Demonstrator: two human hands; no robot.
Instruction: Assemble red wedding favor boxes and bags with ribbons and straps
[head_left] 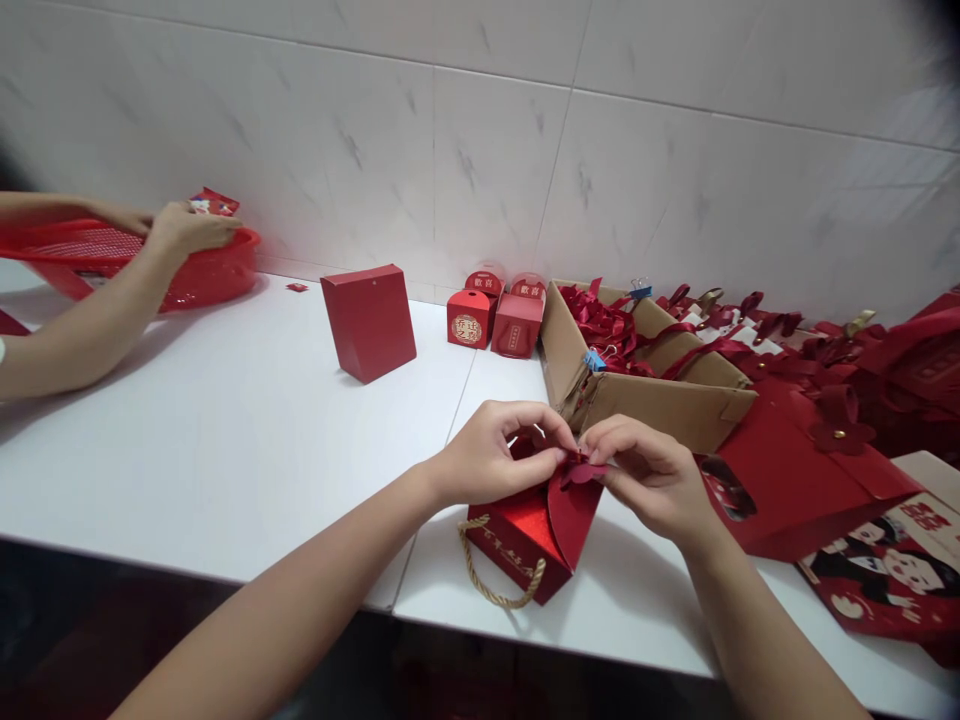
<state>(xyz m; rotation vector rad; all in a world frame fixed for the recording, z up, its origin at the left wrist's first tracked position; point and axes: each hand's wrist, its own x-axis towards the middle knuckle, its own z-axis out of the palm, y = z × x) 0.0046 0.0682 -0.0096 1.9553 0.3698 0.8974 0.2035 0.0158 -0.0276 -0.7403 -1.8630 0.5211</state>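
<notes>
A red gift box (517,548) with gold lettering and a gold rope handle (480,585) sits at the table's front edge. Its curved flaps come together on top at a dark red flower-shaped piece (585,472). My left hand (499,455) is closed on the top of the box, thumb and forefinger pinching at the flaps beside the flower. Opposite it, my right hand (649,475) pinches the flower's right edge. The fingertips of both hands nearly meet and partly hide the join.
Behind my hands stands a cardboard box (667,405) of dark red ribbons (600,320). Red gift bags (787,470) crowd the right side. Small red boxes (471,318) and a taller red box (369,325) stand farther back. At left, another person's hands (187,228) reach over a red plastic basket (217,275).
</notes>
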